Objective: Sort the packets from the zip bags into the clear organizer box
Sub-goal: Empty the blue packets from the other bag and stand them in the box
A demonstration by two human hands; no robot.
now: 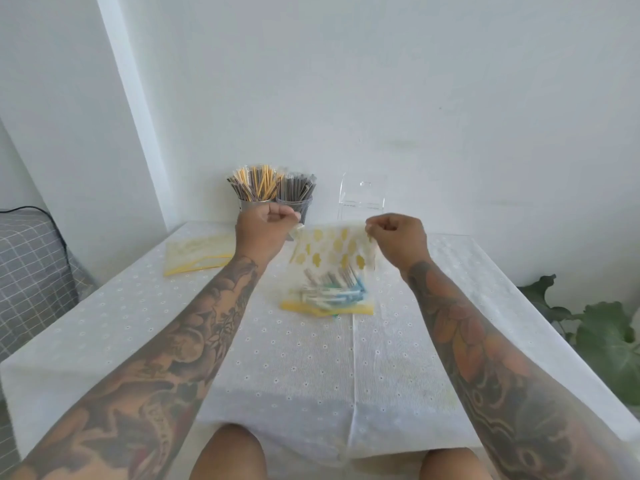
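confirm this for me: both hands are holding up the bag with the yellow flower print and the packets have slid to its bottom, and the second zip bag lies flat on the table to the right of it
Not quite. The head view shows the second zip bag lying flat to the left of the held bag, not the right. The rest holds: left hand and right hand pinch its top corners, and the packets sit at the bottom.

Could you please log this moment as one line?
left hand + right hand: grip zip bag corners | packets inside | organizer box behind

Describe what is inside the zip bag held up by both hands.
The zip bag holds a heap of slim packets, white with blue and green, slumped at its yellow bottom edge. Motion blur and the printed yellow pattern hide their number and any labels.
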